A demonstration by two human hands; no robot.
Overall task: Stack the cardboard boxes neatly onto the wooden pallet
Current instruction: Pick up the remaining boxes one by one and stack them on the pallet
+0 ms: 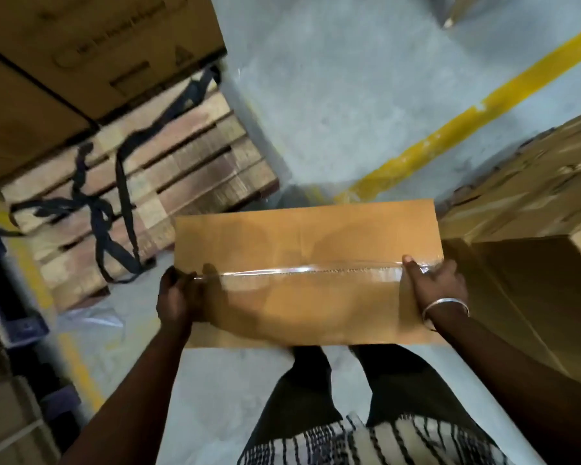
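Observation:
I carry a flat brown cardboard box [302, 243], sealed with clear tape along its top, in front of my body. My left hand [176, 298] grips its left end and my right hand [438, 285], a metal bangle on its wrist, grips its right end with the thumb on top. The wooden pallet [188, 162] lies on the floor ahead to the left, its near slats bare. Large cardboard boxes [64, 58] stand on the pallet's far part.
Black straps [114, 209] lie loose across the pallet's slats. More cardboard boxes [530, 193] are piled at the right, beside a big one [534, 297]. A yellow line [467, 119] crosses the grey concrete floor. Dark equipment stands at the left edge.

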